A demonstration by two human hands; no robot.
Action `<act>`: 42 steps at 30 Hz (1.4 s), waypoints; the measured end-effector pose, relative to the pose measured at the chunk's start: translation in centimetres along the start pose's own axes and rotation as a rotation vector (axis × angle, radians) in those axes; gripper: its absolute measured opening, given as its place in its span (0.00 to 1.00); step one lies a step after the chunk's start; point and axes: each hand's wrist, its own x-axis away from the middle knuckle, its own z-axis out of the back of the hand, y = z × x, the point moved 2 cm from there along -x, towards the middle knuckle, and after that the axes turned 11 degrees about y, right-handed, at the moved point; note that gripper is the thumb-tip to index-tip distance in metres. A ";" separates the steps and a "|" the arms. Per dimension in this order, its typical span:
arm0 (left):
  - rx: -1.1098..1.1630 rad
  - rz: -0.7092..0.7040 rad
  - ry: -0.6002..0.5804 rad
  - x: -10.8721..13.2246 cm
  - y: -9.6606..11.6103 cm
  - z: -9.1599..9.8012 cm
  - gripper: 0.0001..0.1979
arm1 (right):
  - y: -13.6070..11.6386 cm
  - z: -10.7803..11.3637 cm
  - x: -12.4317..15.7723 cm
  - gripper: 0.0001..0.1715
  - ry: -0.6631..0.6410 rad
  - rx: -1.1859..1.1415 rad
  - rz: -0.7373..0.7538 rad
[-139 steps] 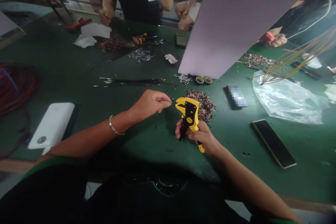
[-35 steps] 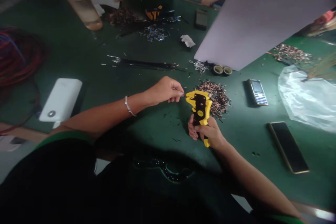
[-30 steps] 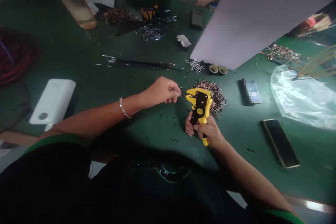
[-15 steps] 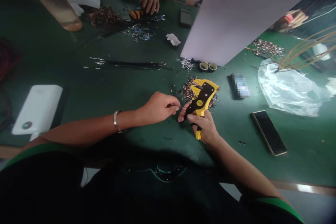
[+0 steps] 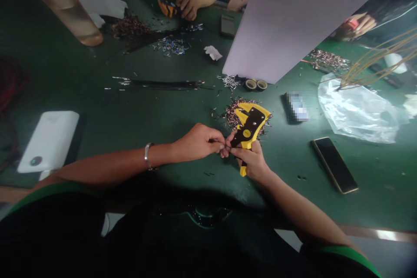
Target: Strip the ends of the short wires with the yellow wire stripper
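My right hand [image 5: 256,160] is wrapped round the yellow grip of a yellow and black wire stripper [image 5: 251,124], whose jaw end points up and away from me. My left hand [image 5: 202,141] is closed in a pinch at the right hand's thumb and fingers. Between the fingertips of both hands shows a short dark stretch of thin wire [image 5: 227,147]; the rest of it is hidden. Under the stripper's head lies a heap of copper-coloured wire scraps [image 5: 233,113]. Farther off, a bundle of black wires [image 5: 163,84] lies across the table.
Silver terminals [image 5: 230,81] and two tape rolls [image 5: 256,84] sit by a pale upright panel [image 5: 273,21]. To the right lie a phone [image 5: 335,165], a blurred device [image 5: 297,107] and a plastic bag [image 5: 358,113]. A white power bank [image 5: 48,139] is left. Across the table are a co-worker's hand [image 5: 189,5] and a bottle [image 5: 70,11].
My left hand has moved slightly right, so its fingertips now meet the right hand's. The stripper has shifted a little left and down. The co-worker's hand and orange tool have moved apart from the wires.
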 end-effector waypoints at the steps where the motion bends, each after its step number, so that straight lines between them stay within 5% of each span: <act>1: -0.001 0.004 0.003 0.0 -0.1 0.1 0.08 | -0.1 0.0 0.0 0.09 -0.004 0.005 0.004; 10: 0.111 0.208 -0.034 -0.3 -0.6 0.4 0.05 | -0.2 0.3 -0.3 0.10 0.011 0.004 0.014; 23: 0.319 0.275 0.285 -1.9 -0.5 4.2 0.05 | -0.1 0.3 -0.4 0.19 -0.211 -0.117 -0.132; 32: 0.430 0.287 0.292 -1.8 -0.3 3.9 0.05 | 0.5 0.3 -0.1 0.22 -0.372 -0.132 -0.179; 42: 0.466 0.318 0.228 -1.7 -0.5 3.7 0.04 | 0.4 -0.1 0.4 0.18 -0.380 -0.119 -0.198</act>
